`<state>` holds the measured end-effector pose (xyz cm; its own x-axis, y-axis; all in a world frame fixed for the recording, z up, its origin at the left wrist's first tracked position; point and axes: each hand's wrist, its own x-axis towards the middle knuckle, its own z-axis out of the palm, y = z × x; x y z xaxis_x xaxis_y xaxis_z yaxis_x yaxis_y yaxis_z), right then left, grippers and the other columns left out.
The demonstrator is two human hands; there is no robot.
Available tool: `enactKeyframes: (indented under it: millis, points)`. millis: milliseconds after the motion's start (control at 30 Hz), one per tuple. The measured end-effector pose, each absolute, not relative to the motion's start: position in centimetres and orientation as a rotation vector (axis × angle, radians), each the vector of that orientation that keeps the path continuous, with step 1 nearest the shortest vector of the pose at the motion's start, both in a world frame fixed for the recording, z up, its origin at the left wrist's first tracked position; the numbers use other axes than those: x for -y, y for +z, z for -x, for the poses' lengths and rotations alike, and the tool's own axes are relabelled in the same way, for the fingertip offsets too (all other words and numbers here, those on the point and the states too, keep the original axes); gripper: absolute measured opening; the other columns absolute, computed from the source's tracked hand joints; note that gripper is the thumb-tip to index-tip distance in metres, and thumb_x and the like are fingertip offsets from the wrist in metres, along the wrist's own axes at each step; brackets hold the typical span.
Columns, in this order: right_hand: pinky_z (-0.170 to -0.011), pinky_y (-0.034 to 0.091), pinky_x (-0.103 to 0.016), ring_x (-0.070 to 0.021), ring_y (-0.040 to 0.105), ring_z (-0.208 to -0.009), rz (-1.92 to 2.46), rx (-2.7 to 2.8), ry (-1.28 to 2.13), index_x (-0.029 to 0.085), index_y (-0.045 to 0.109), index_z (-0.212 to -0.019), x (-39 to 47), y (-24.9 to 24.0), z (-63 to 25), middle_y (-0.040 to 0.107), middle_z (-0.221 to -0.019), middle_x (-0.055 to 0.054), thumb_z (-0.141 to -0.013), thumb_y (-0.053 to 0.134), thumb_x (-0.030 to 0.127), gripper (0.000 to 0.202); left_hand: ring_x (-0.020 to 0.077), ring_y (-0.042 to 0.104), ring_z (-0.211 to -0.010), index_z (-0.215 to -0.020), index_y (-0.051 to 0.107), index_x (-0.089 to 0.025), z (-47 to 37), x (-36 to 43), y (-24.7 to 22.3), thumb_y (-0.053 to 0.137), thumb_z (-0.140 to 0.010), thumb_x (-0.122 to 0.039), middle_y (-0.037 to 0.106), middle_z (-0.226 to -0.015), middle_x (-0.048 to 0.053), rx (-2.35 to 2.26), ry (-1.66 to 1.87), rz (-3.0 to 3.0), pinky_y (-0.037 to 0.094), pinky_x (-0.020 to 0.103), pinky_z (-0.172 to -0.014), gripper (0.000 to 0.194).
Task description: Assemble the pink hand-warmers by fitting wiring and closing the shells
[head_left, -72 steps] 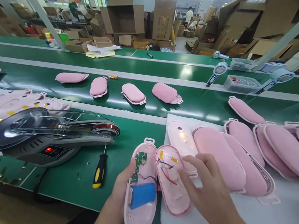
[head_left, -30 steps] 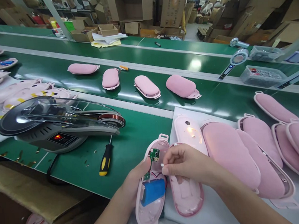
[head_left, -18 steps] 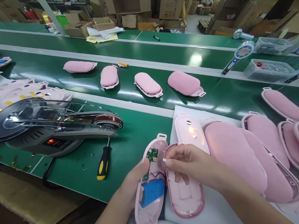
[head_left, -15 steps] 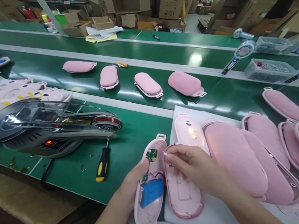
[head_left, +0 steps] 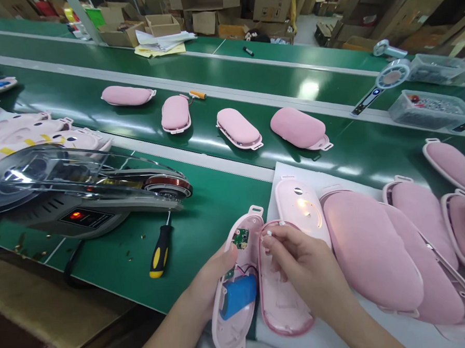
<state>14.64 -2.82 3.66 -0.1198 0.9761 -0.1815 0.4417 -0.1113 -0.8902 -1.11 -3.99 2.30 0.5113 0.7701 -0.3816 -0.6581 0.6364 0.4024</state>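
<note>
My left hand grips the left rim of an open pink casing half, with the thumb over its inner edge. Inside that half are a green circuit board, a blue battery pack and thin dark and red wires. Close beside it on the right lies a second pink half, hollow side up. Above this one my right hand pinches a small white connector between thumb and index finger. Whether a wire runs from the connector is too small to tell.
Several pink padded casings are piled to the right on white sheeting. A tape dispenser and a black-and-yellow screwdriver are at left. Further pink casings line the green bench, with a handheld fan and a screw box behind.
My right hand has drawn slightly right, carrying the white connector a little away from the circuit board. My left hand keeps its grip. The camera view has shifted slightly.
</note>
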Motion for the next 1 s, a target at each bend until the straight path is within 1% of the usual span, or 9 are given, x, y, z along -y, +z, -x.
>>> enactKeyframes:
  millis: [67,133,233,333,467,567,700,833,1000]
  points:
    - [-0.052,0.042,-0.026,-0.0139,0.058,-0.051,1.59,1.702,0.868,0.022,0.062,-0.085,3.3,3.2,-14.5,0.066,-0.067,0.0,-0.091,0.047,0.032,0.019,0.0243,0.071,-0.071,-0.123,0.064,-0.016,1.1,4.1,2.2,0.072,-0.076,-0.039,0.076,-0.072,0.006,-0.575,0.877,-0.214,0.047,0.039,-0.092,0.053]
    - [-0.053,0.04,-0.026,-0.0141,0.057,-0.053,1.59,1.774,0.771,0.022,0.06,-0.082,3.7,3.2,-14.2,0.066,-0.07,-0.001,-0.091,0.043,0.031,0.022,0.0248,0.071,-0.076,-0.121,0.065,-0.016,1.1,4.2,2.1,0.074,-0.074,-0.039,0.076,-0.077,0.006,-0.585,0.885,-0.199,0.046,0.038,-0.092,0.052]
    - [-0.053,0.038,-0.025,-0.0128,0.051,-0.053,1.567,1.802,1.227,0.022,0.046,-0.066,3.5,4.1,-14.0,0.055,-0.057,0.002,-0.095,0.034,0.032,0.032,0.0245,0.07,-0.077,-0.109,0.071,-0.014,1.1,4.3,2.2,0.074,-0.074,-0.039,0.075,-0.073,0.006,-0.603,0.901,-0.185,0.047,0.036,-0.088,0.043]
    - [-0.048,0.032,-0.022,-0.0098,0.039,-0.051,1.578,1.7,1.656,0.022,0.037,-0.063,2.4,4.9,-14.1,0.042,-0.056,0.006,-0.095,0.035,0.034,0.034,0.0221,0.069,-0.069,-0.088,0.075,-0.013,1.2,4.4,2.4,0.072,-0.076,-0.041,0.073,-0.066,0.006,-0.617,0.895,-0.196,0.049,0.033,-0.08,0.031]
    - [-0.048,0.027,-0.022,-0.0084,0.03,-0.053,1.543,1.782,1.789,0.021,0.034,-0.062,1.0,5.3,-14.6,0.034,-0.059,0.007,-0.092,0.039,0.029,0.031,0.0205,0.068,-0.066,-0.082,0.075,-0.013,1.3,4.6,2.6,0.072,-0.076,-0.042,0.073,-0.066,0.006,-0.624,0.885,-0.225,0.049,0.034,-0.081,0.03]
    - [-0.05,0.028,-0.023,-0.0086,0.031,-0.054,1.489,1.872,1.799,0.02,0.034,-0.061,0.4,5.4,-14.7,0.033,-0.058,0.006,-0.09,0.038,0.025,0.029,0.0169,0.066,-0.061,-0.081,0.076,-0.015,1.3,4.9,2.4,0.072,-0.076,-0.041,0.072,-0.064,0.004,-0.636,0.914,-0.258,0.051,0.029,-0.072,0.027]
    - [-0.048,0.027,-0.024,-0.009,0.03,-0.053,1.482,1.957,1.774,0.021,0.035,-0.061,0.0,5.8,-14.7,0.033,-0.058,0.006,-0.089,0.038,0.026,0.029,0.015,0.068,-0.068,-0.098,0.073,-0.019,1.2,5.2,1.9,0.07,-0.079,-0.04,0.074,-0.073,0.003,-0.672,0.92,-0.292,0.052,0.025,-0.07,0.028]
    - [-0.049,0.029,-0.024,-0.0094,0.034,-0.055,1.453,2.037,1.727,0.02,0.034,-0.057,-0.3,6.2,-14.6,0.036,-0.059,0.006,-0.084,0.041,0.021,0.028,0.0216,0.07,-0.085,-0.13,0.056,-0.023,1.0,5.0,1.7,0.071,-0.076,-0.047,0.075,-0.089,0.006,-0.612,0.914,-0.365,0.05,0.035,-0.09,0.062]
    - [-0.046,0.028,-0.023,-0.0092,0.035,-0.053,1.487,2.063,1.688,0.021,0.036,-0.056,-0.1,6.6,-14.3,0.039,-0.058,0.005,-0.078,0.041,0.014,0.023,0.0288,0.063,-0.109,-0.137,0.049,-0.022,1.1,5.0,1.8,0.07,-0.072,-0.054,0.071,-0.109,0.01,-0.67,0.893,-0.445,0.042,0.04,-0.102,0.076]
